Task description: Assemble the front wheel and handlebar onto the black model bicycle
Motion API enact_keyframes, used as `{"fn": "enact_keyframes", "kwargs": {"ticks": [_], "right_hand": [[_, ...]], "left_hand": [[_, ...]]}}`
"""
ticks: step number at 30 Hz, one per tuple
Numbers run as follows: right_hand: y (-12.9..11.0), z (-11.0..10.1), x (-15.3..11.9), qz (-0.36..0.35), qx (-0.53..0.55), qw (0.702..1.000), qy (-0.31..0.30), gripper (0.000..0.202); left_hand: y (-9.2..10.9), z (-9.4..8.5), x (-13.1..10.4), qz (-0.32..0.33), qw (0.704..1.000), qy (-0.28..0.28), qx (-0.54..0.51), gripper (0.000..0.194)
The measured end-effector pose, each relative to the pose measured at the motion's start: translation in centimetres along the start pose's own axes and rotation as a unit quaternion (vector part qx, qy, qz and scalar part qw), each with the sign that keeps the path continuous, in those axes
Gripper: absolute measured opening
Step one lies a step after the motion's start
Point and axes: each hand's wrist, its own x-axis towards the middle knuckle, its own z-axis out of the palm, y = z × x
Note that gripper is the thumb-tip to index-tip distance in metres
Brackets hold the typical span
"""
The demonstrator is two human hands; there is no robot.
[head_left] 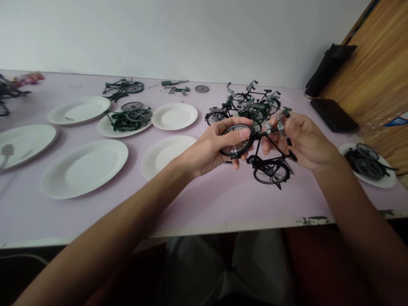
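A black toy bicycle (270, 148) with grey handlebars is held up over the table's right half. My left hand (219, 144) grips it by one wheel, thumb on top and fingers below. At the grey handlebars (279, 123), my right hand (306, 140) has its fingers closed around one side. The other wheel (270, 172) hangs lower, with a kickstand beside it. Just behind my hands stand several assembled toy bicycles (255, 102), partly hidden by my fingers.
White paper plates (86, 170) spread over the left and middle of the pale table (191, 212). One plate holds bicycle parts (130, 117); loose parts (175, 89) lie near the wall. At right are a plate of black parts (366, 163), a phone-like black slab (334, 114) and a black pouch (328, 70).
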Motion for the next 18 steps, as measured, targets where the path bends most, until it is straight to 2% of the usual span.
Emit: {"fn": "enact_keyframes", "kwargs": {"ticks": [7,13,15,18], "right_hand": [[0.4,-0.4,-0.2,0.047,0.04,0.992,-0.108,0.037],[0.9,-2.0,-0.2,0.084,0.073,0.978,-0.179,0.033],[1.3,-2.5,-0.1,0.093,0.084,0.971,-0.203,0.034],[1.6,-2.7,0.1,0.075,0.085,0.974,-0.194,0.035]], "left_hand": [[-0.1,-0.2,0.2,-0.035,0.999,-0.031,-0.019,0.042],[-0.6,0.1,-0.1,-0.059,0.994,-0.094,-0.004,0.036],[-0.9,0.2,0.0,-0.06,0.994,-0.087,-0.002,0.038],[-1.2,0.1,0.2,-0.05,0.999,-0.019,-0.005,0.042]]}}
